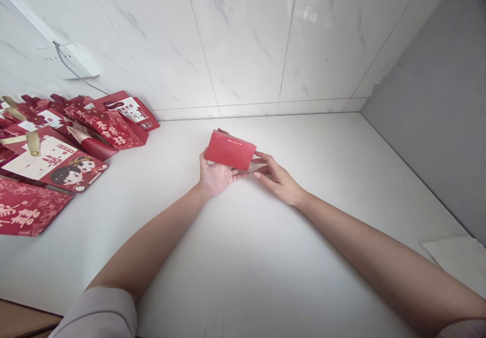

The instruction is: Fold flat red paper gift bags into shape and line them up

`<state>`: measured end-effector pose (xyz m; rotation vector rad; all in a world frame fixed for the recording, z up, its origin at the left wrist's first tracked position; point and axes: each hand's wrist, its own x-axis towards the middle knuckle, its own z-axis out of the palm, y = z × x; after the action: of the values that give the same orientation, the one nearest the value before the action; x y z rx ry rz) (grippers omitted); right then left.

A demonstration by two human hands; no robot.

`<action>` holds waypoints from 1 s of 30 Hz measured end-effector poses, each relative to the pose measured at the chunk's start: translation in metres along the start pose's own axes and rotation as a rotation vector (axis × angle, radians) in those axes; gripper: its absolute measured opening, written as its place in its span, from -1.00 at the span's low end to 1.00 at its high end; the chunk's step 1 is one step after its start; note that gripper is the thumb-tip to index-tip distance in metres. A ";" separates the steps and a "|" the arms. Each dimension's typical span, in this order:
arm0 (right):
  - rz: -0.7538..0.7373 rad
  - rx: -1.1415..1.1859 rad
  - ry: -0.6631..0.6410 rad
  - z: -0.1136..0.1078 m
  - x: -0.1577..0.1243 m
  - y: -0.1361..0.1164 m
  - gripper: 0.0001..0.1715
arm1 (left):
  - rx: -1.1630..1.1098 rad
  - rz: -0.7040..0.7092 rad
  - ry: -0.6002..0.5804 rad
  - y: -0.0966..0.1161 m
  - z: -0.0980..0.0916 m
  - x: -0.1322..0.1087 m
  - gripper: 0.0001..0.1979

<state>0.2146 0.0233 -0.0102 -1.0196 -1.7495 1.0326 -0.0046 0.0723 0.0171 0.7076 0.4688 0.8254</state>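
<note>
A small red paper box (231, 151) with folded flaps and faint white print on the facing side is held tilted above the white table. My left hand (218, 176) supports it from below, palm up, with the thumb at its left edge and the fingers under it. To its right is my right hand (279, 178), its fingers apart and slightly curled. The fingertips are close to the box's right edge; whether they touch it I cannot tell. The far side of the box is mostly hidden.
Several red gift boxes (110, 128) with ribbon handles and printed figures crowd the left of the white table (243, 257). Behind stands a marbled tile wall (246, 39) with a socket and cable (72, 67). A pale flat sheet (453, 254) lies at the right.
</note>
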 end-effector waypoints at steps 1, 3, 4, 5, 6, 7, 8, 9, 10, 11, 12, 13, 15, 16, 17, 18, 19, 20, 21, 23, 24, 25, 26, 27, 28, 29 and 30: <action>-0.014 0.005 0.003 0.000 0.000 0.000 -0.28 | 0.010 -0.009 -0.007 0.000 0.000 0.000 -0.17; -0.026 0.018 0.009 0.000 0.000 -0.001 -0.28 | 0.027 -0.023 -0.016 0.000 0.001 0.000 -0.16; -0.024 0.024 0.011 0.000 0.000 -0.001 -0.27 | 0.035 -0.030 -0.018 0.000 0.002 0.001 -0.16; -0.017 0.028 0.014 0.000 0.000 -0.002 -0.27 | 0.045 -0.035 -0.018 0.000 0.001 0.001 -0.16; -0.009 0.031 0.017 0.000 0.000 -0.003 -0.27 | 0.056 -0.040 -0.018 0.000 0.001 0.001 -0.15; 0.000 0.033 0.019 0.000 0.000 -0.004 -0.27 | 0.066 -0.044 -0.019 -0.001 0.000 0.002 -0.14; 0.009 0.035 0.022 0.000 0.000 -0.005 -0.27 | 0.075 -0.046 -0.021 -0.001 0.000 0.002 -0.13; 0.018 0.037 0.028 0.000 0.000 -0.006 -0.27 | 0.081 -0.045 -0.024 -0.001 -0.001 0.003 -0.12; 0.027 0.039 0.035 0.000 0.000 -0.006 -0.27 | 0.086 -0.044 -0.028 -0.002 -0.002 0.003 -0.12; 0.036 0.043 0.043 0.000 0.000 -0.005 -0.26 | 0.090 -0.043 -0.033 -0.002 -0.003 0.004 -0.12; 0.044 0.047 0.052 0.000 0.000 -0.005 -0.24 | 0.094 -0.044 -0.037 -0.002 -0.004 0.004 -0.12; 0.052 0.053 0.062 0.000 0.000 -0.004 -0.21 | 0.099 -0.044 -0.039 -0.002 -0.004 0.004 -0.11; 0.063 0.062 0.084 0.000 -0.001 -0.002 -0.14 | 0.109 -0.049 -0.039 -0.003 -0.004 0.004 -0.09; 0.067 0.066 0.093 0.000 -0.001 -0.001 -0.12 | 0.113 -0.049 -0.038 -0.003 -0.004 0.004 -0.08; 0.070 0.069 0.098 0.000 -0.001 0.000 -0.11 | 0.117 -0.048 -0.036 -0.003 -0.004 0.004 -0.07; 0.072 0.069 0.099 -0.001 -0.001 0.000 -0.11 | 0.120 -0.048 -0.035 -0.003 -0.004 0.004 -0.07; 0.073 0.068 0.095 -0.001 -0.001 0.001 -0.12 | 0.121 -0.048 -0.034 -0.003 -0.004 0.004 -0.06; 0.073 0.066 0.088 -0.001 -0.001 0.001 -0.13 | 0.123 -0.049 -0.034 -0.003 -0.004 0.004 -0.05; 0.072 0.063 0.081 -0.001 -0.001 0.001 -0.13 | 0.124 -0.051 -0.034 -0.003 -0.004 0.004 -0.04; 0.067 0.057 0.076 -0.001 0.000 0.001 -0.15 | 0.128 -0.061 -0.028 -0.003 -0.004 0.004 -0.03; 0.065 0.056 0.078 -0.001 0.000 0.001 -0.16 | 0.133 -0.065 -0.022 -0.003 -0.004 0.004 -0.02; 0.064 0.056 0.079 -0.001 0.000 0.001 -0.16 | 0.139 -0.071 -0.015 -0.003 -0.004 0.005 -0.02; 0.065 0.055 0.080 -0.001 0.000 0.001 -0.16 | 0.143 -0.075 -0.010 -0.003 -0.004 0.005 -0.02; 0.067 0.055 0.081 -0.001 0.000 0.001 -0.17 | 0.145 -0.079 -0.008 -0.003 -0.005 0.005 -0.01; 0.069 0.055 0.081 -0.001 0.000 0.001 -0.17 | 0.142 -0.081 -0.009 -0.003 -0.005 0.005 -0.02; 0.071 0.054 0.079 -0.001 0.000 0.001 -0.17 | 0.137 -0.082 -0.013 -0.003 -0.006 0.006 -0.02; 0.073 0.053 0.077 -0.001 0.000 0.001 -0.17 | 0.132 -0.083 -0.016 -0.003 -0.006 0.006 -0.03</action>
<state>0.2156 0.0239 -0.0105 -1.0826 -1.6244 1.0656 -0.0031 0.0775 0.0099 0.8104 0.5385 0.7146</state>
